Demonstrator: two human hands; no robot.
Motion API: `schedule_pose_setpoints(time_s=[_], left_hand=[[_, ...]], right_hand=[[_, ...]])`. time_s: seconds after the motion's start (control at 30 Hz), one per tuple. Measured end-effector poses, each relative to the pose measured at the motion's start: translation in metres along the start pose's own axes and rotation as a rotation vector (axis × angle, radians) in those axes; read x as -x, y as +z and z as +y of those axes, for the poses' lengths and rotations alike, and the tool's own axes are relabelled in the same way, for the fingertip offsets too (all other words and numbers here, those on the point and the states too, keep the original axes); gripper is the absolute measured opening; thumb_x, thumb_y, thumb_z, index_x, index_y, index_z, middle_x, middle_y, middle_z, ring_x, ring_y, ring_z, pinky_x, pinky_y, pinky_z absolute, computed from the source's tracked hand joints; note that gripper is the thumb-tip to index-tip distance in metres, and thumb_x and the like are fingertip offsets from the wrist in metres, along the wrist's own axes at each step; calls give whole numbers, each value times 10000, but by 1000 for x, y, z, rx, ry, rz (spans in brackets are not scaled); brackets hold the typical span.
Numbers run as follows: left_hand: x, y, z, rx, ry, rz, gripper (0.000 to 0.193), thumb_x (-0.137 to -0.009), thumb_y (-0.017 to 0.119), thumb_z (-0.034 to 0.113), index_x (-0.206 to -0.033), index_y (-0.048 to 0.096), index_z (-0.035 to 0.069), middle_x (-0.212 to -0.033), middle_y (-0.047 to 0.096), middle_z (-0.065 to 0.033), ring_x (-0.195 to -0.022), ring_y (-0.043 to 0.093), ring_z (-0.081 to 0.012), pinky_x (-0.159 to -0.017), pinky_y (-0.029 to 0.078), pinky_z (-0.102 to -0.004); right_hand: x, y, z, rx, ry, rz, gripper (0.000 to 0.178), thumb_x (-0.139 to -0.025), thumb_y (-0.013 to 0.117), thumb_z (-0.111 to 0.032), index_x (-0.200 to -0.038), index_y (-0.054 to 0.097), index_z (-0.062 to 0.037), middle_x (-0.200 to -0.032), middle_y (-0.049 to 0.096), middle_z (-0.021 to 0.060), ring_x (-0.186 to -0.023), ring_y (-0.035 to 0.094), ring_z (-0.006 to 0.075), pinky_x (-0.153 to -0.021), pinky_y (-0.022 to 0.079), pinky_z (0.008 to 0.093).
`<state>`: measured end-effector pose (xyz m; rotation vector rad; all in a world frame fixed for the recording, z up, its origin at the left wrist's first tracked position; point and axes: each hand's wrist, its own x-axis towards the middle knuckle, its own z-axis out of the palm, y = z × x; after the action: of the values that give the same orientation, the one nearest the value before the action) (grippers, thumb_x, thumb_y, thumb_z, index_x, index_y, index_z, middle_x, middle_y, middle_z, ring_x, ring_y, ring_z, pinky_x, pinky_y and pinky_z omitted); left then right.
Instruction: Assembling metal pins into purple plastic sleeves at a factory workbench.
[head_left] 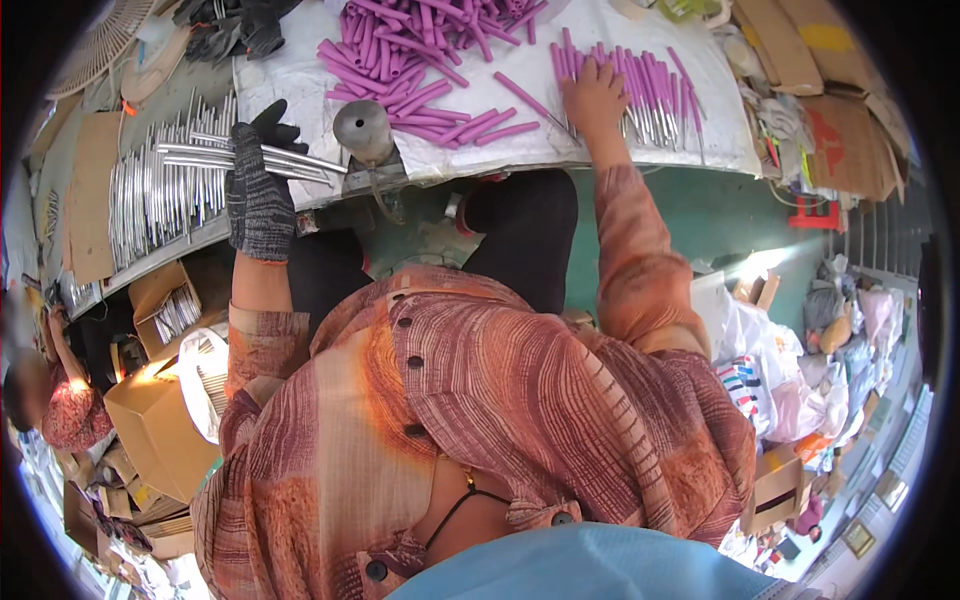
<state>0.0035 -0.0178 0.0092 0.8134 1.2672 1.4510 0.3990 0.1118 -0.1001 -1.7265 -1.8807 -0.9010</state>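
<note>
My left hand (262, 200), in a dark grey knit glove, is closed around several thin silver metal tubes (195, 156) lying roughly crosswise. Just right of their ends stands a rounded metal fixture (363, 128) with a hole in its top, at the table's near edge. My bare right hand (597, 100) rests, fingers spread, on a row of silver tubes with purple sleeves (655, 90). One sleeved tube (524, 96) lies slantwise left of that hand. A heap of loose purple sleeves (400, 65) covers the middle of the table.
More bare silver tubes (150, 200) lie in a row at the table's left. White sheeting (290, 75) covers the tabletop. Cardboard boxes (160, 430) stand on the floor at left; plastic bags (790, 370) are piled at right. Another person (72, 415) is at far left.
</note>
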Motion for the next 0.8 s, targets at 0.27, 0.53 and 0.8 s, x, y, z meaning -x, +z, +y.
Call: schedule_pose_setpoints(time_s=[0.27, 0.53, 0.8], left_hand=[[-23, 23, -4, 34, 71, 96, 569, -933, 350, 501, -1171, 543, 21, -891, 590, -113, -755, 578, -201, -738, 493, -351], [-22, 40, 3, -381, 333, -71, 355, -941, 463, 351, -1084, 630, 72, -852, 644, -43, -719, 527, -91, -646, 442, -249], [-17, 50, -13, -248, 519, -130, 477, -903, 550, 168, -1337, 379, 72, -844, 644, -38, -794, 593, -114, -694, 464, -256]], right_hand=[[-11, -7, -103, -795, -162, -374, 137, -735, 538, -90, -864, 583, -78, -824, 612, 149, -773, 592, 366, -663, 478, 462], [-31, -51, -88, -858, 66, -340, 239, -710, 601, -129, -943, 623, -84, -849, 651, 128, -751, 620, 327, -676, 502, 398], [-45, -97, -74, -910, 140, -125, 302, -783, 609, -104, -1072, 557, -36, -865, 642, 137, -750, 631, 235, -642, 506, 337]])
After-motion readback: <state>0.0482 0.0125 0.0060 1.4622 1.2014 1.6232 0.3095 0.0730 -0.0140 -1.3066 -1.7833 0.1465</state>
